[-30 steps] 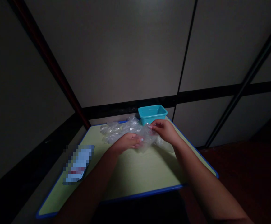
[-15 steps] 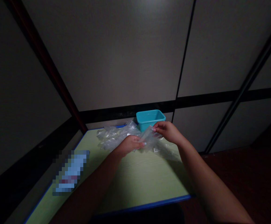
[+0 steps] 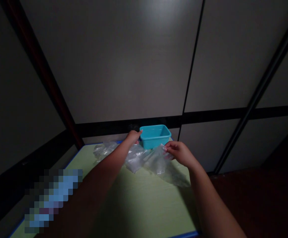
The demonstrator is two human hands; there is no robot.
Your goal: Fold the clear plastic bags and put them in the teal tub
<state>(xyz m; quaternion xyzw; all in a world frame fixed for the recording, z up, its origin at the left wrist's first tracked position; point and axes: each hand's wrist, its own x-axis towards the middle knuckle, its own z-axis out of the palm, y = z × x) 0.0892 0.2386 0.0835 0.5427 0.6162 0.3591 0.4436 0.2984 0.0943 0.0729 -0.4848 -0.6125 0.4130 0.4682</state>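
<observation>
A turquoise plastic basket (image 3: 155, 143) stands upright at the far edge of the table. My left hand (image 3: 134, 135) is at its left end, thumb by the rim; the other fingers are mostly hidden, so its grip is unclear. Just right of the basket's front, my right hand (image 3: 176, 150) pinches the edge of a clear plastic bag (image 3: 156, 162), which hangs down onto the table. More crumpled clear plastic (image 3: 134, 158) lies in front of the basket and to the left, partly behind my left forearm.
The pale green table (image 3: 144, 201) has a blue edge. A blurred-out bluish flat item (image 3: 57, 196) lies at its left side. Large panelled doors (image 3: 129, 66) rise right behind the table. Dark red floor (image 3: 248, 198) shows at the right.
My left hand has let go of the clear bag and moved up and away to the basket's left end. My right hand still holds the bag. The view has shifted slightly.
</observation>
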